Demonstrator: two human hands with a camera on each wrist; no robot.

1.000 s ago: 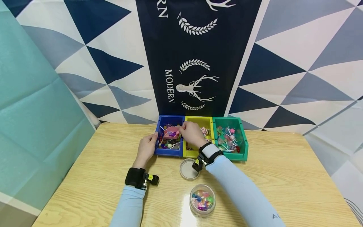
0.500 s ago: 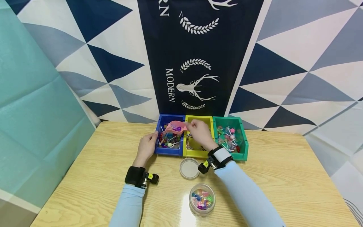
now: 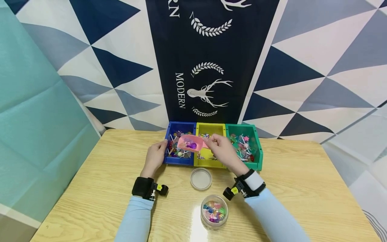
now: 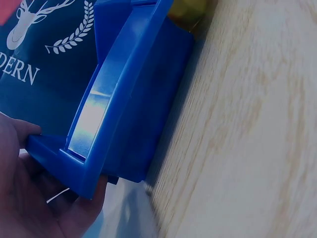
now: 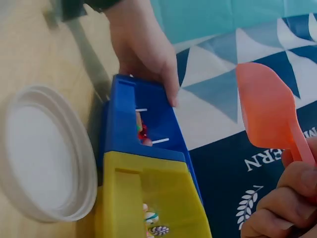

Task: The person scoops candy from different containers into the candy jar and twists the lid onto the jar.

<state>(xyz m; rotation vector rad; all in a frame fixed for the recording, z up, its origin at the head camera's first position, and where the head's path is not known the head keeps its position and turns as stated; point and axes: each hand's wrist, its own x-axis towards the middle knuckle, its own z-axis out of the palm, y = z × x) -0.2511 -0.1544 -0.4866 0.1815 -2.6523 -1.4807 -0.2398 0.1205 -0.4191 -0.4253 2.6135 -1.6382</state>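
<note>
Three bins (image 3: 210, 163) side by side from where I'm standing
Left hand (image 3: 155, 157) on the outside of the left bin (image 3: 179, 161), scoop (image 5: 270, 109) jutting left from the right hand (image 3: 222, 151). Lid (image 3: 201, 179) between them, set back a bit, jar (image 3: 211, 226) between the sleeves (image 3: 136, 218).

1. Scoop (image 5: 267, 109): pink plastic, smooth.
2. Blue bin (image 4: 138, 94): smooth plastic, glossy highlight on one face.
3. Yellow bin (image 3: 211, 127), green bin (image 3: 258, 148): smooth plastic.
4. Tabletop (image 3: 99, 168): wood-grained, glossy reflection.
5. Jar (image 3: 213, 226): clear, shiny; glass or plastic, cannot tell.
6. Sleeves (image 3: 135, 218): matt cloth, slightly creased.
</note>
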